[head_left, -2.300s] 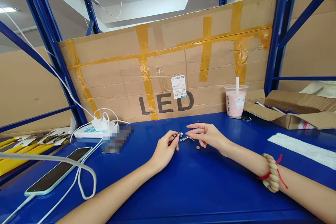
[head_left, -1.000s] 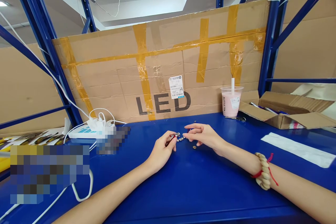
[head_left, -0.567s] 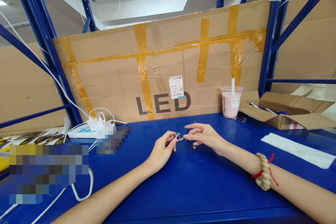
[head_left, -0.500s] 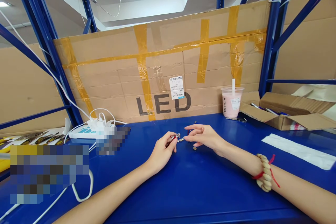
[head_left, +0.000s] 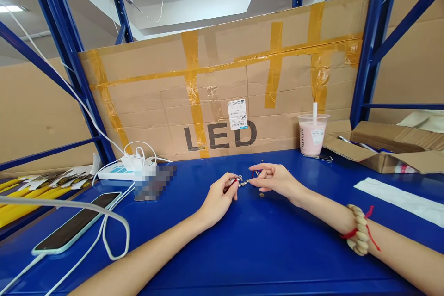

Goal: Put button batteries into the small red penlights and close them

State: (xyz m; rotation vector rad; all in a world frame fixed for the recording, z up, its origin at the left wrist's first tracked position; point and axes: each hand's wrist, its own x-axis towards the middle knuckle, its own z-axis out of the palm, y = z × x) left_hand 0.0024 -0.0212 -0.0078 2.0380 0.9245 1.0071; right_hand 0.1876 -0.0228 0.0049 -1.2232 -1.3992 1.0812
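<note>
My left hand [head_left: 218,201] is closed around a small dark-red object with a shiny metal end [head_left: 238,179]; its exact kind does not show. Beside its fingertips, several small round metal pieces [head_left: 243,184] lie on the blue tabletop [head_left: 222,254]. Just to the right, my right hand [head_left: 277,181] has thumb and index finger pinched together, low over the table. Whatever sits between those fingertips is too small to make out. Something small and red shows partly behind the right fingers. One more round metal piece [head_left: 262,195] rests below that hand.
On the left are a phone [head_left: 78,224], white cables [head_left: 128,236], a power strip [head_left: 121,171] and yellow-handled tools [head_left: 31,199]. A pink drink cup [head_left: 312,136] stands at the back right, near an open cardboard box [head_left: 388,159] and a white strip [head_left: 402,199]. Cardboard [head_left: 166,106] walls the back.
The whole view has shifted, so everything appears slightly farther right. The left hand keeps its grip on the dark-red object. The right fingers have drawn together a little over the small metal pieces.
</note>
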